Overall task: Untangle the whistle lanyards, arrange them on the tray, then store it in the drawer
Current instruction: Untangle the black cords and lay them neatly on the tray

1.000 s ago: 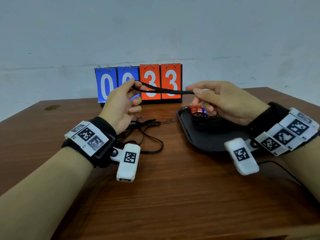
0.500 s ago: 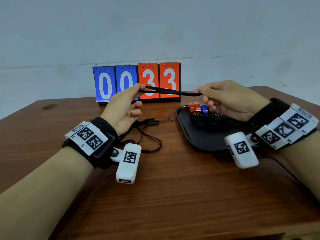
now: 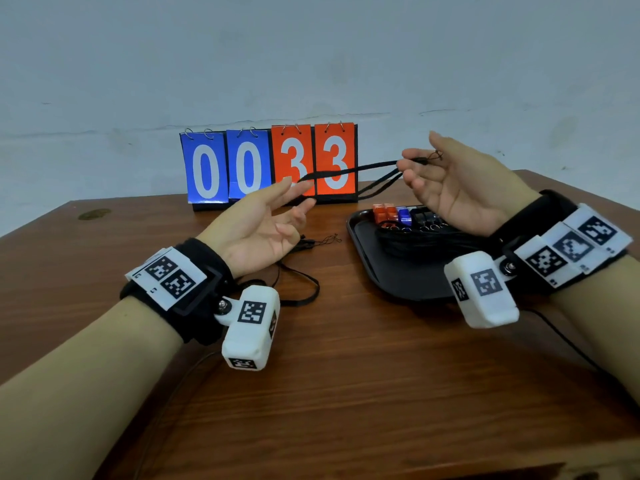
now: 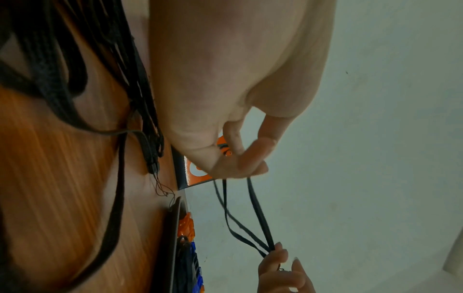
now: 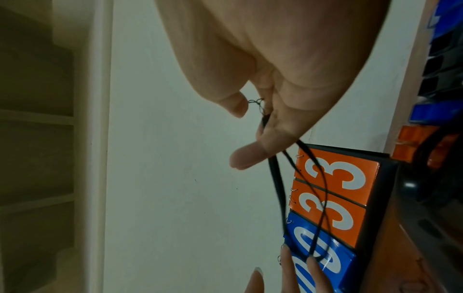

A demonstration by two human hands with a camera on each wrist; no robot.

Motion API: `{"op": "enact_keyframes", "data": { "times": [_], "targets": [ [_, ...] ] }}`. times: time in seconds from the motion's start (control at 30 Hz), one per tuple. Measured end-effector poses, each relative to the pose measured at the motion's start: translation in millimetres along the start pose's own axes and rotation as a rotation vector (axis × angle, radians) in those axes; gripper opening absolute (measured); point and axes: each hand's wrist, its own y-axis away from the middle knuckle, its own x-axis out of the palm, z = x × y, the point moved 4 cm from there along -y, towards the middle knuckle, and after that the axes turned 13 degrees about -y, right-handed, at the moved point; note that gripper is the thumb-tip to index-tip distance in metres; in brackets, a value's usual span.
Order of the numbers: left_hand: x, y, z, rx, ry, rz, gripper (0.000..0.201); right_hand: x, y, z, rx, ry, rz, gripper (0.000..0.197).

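A black lanyard is stretched in the air between my two hands, in front of the scoreboard. My left hand is palm up and pinches the loop end at its fingertips; the left wrist view shows two strands leaving the left hand. My right hand, raised above the tray, pinches the thin cord end between thumb and finger. The black tray holds orange whistles, a blue whistle and black ones in a row, with coiled lanyards. More loose lanyards lie on the table under my left wrist.
A flip scoreboard reading 0033 stands at the back of the wooden table, close behind the hands. A thin cable runs from my right wrist across the table. The wall is right behind the table.
My right hand has moved right and up and turned palm up, drawing the lanyard out longer. My left hand has turned palm up and spread its fingers.
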Motion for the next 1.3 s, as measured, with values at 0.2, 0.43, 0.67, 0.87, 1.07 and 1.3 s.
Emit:
{"op": "enact_keyframes", "data": {
  "times": [0.2, 0.43, 0.67, 0.87, 1.07, 1.3],
  "targets": [
    [6, 2, 6, -0.055, -0.168, 0.074, 0.042, -6, 0, 4, 0.0, -0.074, -0.062, 0.034],
    [6, 0, 7, -0.043, -0.234, 0.057, 0.037, -16, 0, 14, -0.105, -0.143, -0.174, 0.036],
    [5, 0, 6, -0.02, -0.255, 0.035, 0.032, -27, -3, 18, -0.107, -0.096, -0.221, 0.046],
    [4, 0, 4, -0.004, -0.276, 0.023, 0.031, -40, -6, 25, -0.08, -0.03, -0.275, 0.055],
    [3, -1, 4, 0.004, -0.304, 0.008, 0.031, -48, -8, 26, -0.081, -0.014, -0.315, 0.052],
    [3, 0, 0, 0.026, -0.386, -0.016, 0.03, -41, -7, 25, -0.15, 0.041, -0.309, 0.04]
  ]
}}
